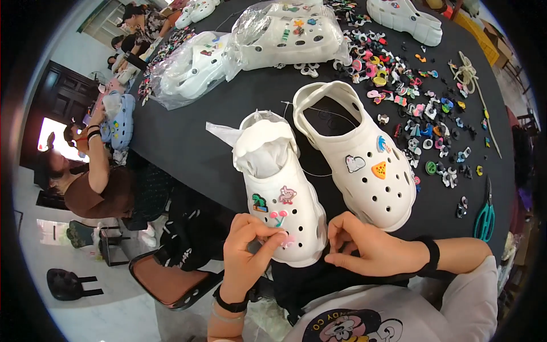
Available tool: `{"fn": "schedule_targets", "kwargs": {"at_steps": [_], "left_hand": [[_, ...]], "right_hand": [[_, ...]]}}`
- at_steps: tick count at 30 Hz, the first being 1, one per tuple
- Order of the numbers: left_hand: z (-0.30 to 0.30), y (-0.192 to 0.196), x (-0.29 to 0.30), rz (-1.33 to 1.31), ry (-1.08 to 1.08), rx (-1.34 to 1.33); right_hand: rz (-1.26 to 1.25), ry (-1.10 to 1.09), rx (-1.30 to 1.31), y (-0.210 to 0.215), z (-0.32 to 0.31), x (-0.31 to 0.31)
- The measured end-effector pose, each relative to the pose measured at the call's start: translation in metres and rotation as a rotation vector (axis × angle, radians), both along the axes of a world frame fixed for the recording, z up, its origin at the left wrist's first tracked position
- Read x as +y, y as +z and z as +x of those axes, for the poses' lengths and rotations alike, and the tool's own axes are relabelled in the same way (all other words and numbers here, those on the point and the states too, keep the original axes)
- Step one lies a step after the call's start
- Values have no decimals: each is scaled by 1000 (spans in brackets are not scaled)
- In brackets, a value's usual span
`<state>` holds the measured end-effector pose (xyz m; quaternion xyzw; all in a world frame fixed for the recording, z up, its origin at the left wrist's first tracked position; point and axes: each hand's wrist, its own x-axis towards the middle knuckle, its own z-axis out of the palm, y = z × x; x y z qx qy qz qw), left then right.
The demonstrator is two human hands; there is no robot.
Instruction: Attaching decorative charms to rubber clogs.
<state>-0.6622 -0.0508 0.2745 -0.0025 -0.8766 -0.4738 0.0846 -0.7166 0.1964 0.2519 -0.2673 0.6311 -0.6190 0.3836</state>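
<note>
A white clog [305, 196] stuffed with white paper lies toe toward me. Palm tree, pink figure and cherry charms [278, 218] sit on its upper. My left hand [250, 251] is closed, thumb and forefinger pinching a pink charm [289, 241] against the holes near the toe. My right hand [373, 248] is beside the toe's right side, fingers loosely curled, with a gap between thumb and forefinger and nothing visible in it. The matching clog [370, 188], to the right, carries a white animal charm [354, 163], a pizza slice charm [379, 170] and a palm charm.
Loose shoe charms [424, 108] cover the black table's right side, near teal-handled scissors [485, 219] and a knotted cord [467, 74]. Plastic-wrapped clogs [285, 37] stand at the back. Another person [94, 182] at the left handles a light-blue clog [121, 122].
</note>
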Motion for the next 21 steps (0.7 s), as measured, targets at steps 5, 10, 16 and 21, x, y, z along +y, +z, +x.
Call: {"fn": "schedule_targets", "kwargs": {"at_steps": [5,10,16,21], "left_hand": [[-6,6,2,-12,-44,-67],[2,7,-11,-34,-161,-141],[19,-1,-17,1,-149,-149],[45,-13,-22,34,-50,-153]], "right_hand": [[-33,35,60,-2,-1,2],[104,74,52,-2,-7,3],[66,81,-101,-1,-9,-6],[134,41,380,-6,-2,-7]]}}
